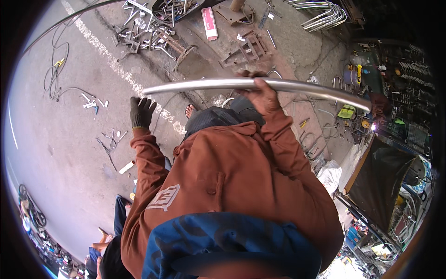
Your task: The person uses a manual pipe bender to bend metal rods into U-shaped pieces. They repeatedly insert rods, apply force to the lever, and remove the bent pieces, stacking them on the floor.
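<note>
A long, shiny, slightly bowed metal tube [200, 85] stretches crosswise in front of me; the lens may add to its curve. My right hand [265, 95] is closed round it near its middle, fingers over the far side. Just below the tube's left end is my left hand [142, 113], in a dark glove. Its fingers are stretched out and somewhat apart, with nothing held in them. Whether the fingertips touch the tube's end is hard to tell.
Cut metal pieces [153, 42] lie piled at the far left, near a dark tray [175, 11]. Bent tubes [325, 16] are stacked at the far right. A bright spark [373, 126] glows beyond the tube's right end. Cables [58, 65] trail across the floor, and people sit lower left.
</note>
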`<state>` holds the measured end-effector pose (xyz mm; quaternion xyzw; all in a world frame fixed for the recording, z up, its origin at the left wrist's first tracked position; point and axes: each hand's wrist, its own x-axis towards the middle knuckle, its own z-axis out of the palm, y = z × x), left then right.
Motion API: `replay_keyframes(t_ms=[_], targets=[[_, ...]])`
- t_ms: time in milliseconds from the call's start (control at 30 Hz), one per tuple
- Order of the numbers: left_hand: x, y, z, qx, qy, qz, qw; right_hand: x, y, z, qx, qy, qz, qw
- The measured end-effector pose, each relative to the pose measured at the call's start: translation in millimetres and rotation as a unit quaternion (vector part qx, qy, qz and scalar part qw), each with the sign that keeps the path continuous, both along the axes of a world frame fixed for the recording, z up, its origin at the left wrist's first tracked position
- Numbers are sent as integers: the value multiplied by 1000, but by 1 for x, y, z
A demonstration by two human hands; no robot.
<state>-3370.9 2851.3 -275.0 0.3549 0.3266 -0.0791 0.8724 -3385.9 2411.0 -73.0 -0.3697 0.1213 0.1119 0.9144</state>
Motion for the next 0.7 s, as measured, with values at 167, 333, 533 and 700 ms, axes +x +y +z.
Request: replay_keyframes(t_ms=[167,333,533,700], targets=[[78,-50,27,205,24,-169,964,-30,-53,34,-211,-156,-238,935],[124,-98,70,277,-117,-214,930,-57,-114,33,-204,-184,-488,829],[225,-215,204,212,-257,-191,923,-48,-203,26,-242,-152,-618,733],[325,-379,294,362,-338,-292,818,7,-307,-8,-263,-135,-630,718]])
